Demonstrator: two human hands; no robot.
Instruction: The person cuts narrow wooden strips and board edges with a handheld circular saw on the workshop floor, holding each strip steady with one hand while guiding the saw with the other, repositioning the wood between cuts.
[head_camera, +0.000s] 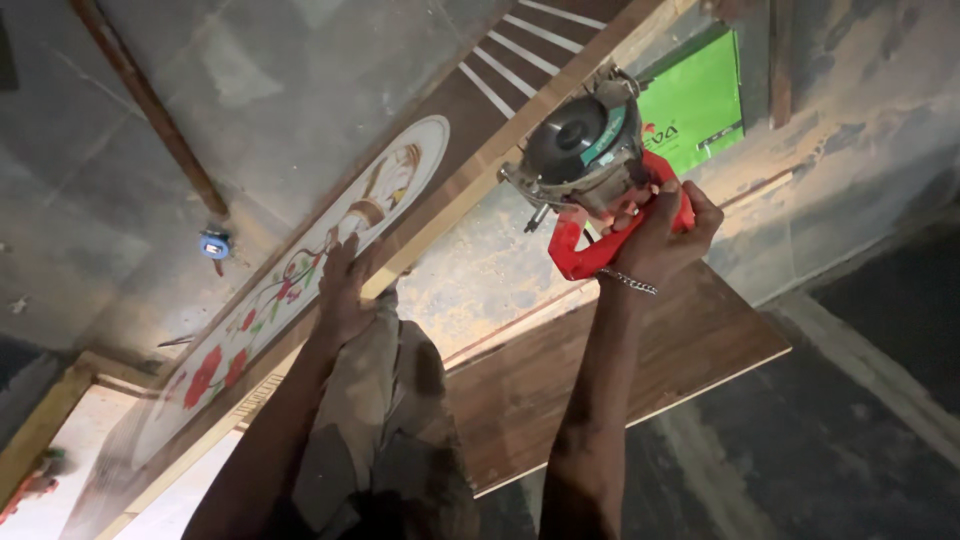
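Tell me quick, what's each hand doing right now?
Left hand: open, palm pressed flat on the decorated wooden panel.
Right hand: closed around the red handle of the circular saw.

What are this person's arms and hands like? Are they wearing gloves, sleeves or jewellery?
Both forearms are bare, with no sleeves in view. The left hand and the right hand wear no gloves, and I can make out no rings. The right wrist carries a thin silver chain bracelet. The left wrist shows nothing worn.
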